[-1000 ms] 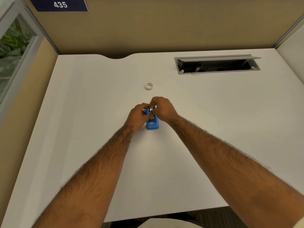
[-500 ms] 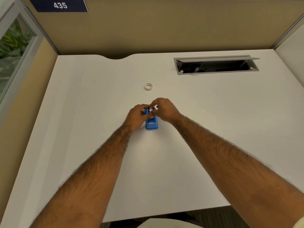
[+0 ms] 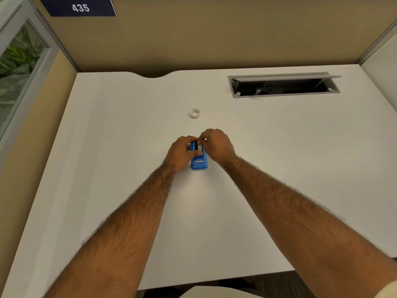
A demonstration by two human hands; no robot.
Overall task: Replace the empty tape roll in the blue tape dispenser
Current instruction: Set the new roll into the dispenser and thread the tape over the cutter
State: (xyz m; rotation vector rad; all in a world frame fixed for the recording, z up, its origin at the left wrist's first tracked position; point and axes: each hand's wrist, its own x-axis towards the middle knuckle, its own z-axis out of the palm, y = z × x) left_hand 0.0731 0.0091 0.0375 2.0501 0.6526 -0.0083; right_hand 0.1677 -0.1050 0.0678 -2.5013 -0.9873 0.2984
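Seating roll: both hands, left point(image 3: 180, 152) and right point(image 3: 217, 144), clamped on blue tape dispenser point(image 3: 199, 161), mid-table point(image 3: 107, 147). Small tape roll point(image 3: 195, 113) lies beyond, apart. Next: likely threading tape toward the cutter.

Both forearms bare, hairy, no sleeves. Left hand point(image 3: 181, 151) and right hand point(image 3: 217, 144) ungloved, no rings or watch visible.

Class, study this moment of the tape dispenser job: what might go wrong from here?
1. Both hands, left hand and right hand, crowd the small blue dispenser, hiding the roll seat; the roll might sit crooked unnoticed.
2. The dispenser's serrated cutter sits near the fingers; a slip could nick them.
3. The small ring lies loose on the desk and could be knocked.
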